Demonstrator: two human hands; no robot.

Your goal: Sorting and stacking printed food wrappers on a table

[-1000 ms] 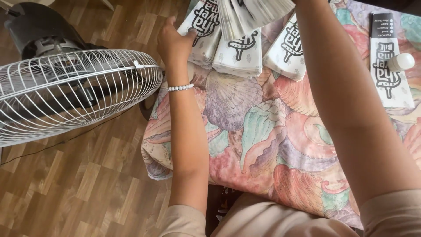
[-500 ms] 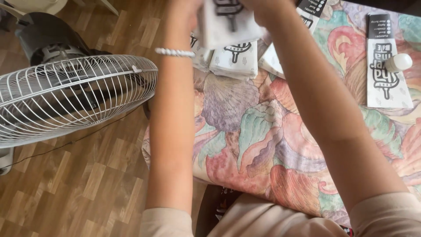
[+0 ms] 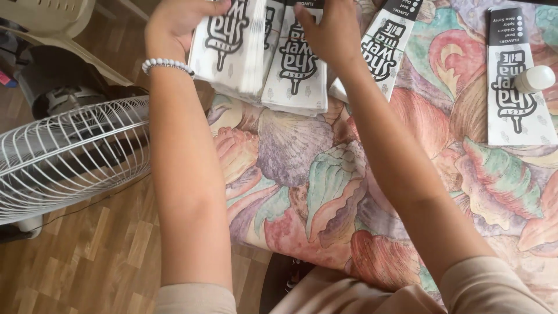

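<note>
Over the tablecloth [image 3: 302, 174]: left hand [image 3: 174, 26] grip closed round bag stack [image 3: 232, 49].

Paper bags [image 3: 232, 49] tops cut off by frame edge.

We see soft, even daylight across the whole view, bright without harsh glare. The floral tablecloth [image 3: 325, 174] reads in full colour, slightly washed at 3 o'clock, where the white bottle [image 3: 535, 78] is nearly blown out. Both forearms carry a gentle sheen, and we find only faint, diffuse shadows beneath them on the cloth. The wooden floor [image 3: 87, 261] at 7 o'clock is dimmer and warmer. The white fan grille [image 3: 70, 157] at 9 o'clock is crisp, its wires bowing with slight wide-angle stretch. The left hand [image 3: 174, 26] and right hand [image 3: 328, 29] at 12 o'clock look a little soft, and the paper bags [image 3: 261, 52] show mild motion blur.
</note>
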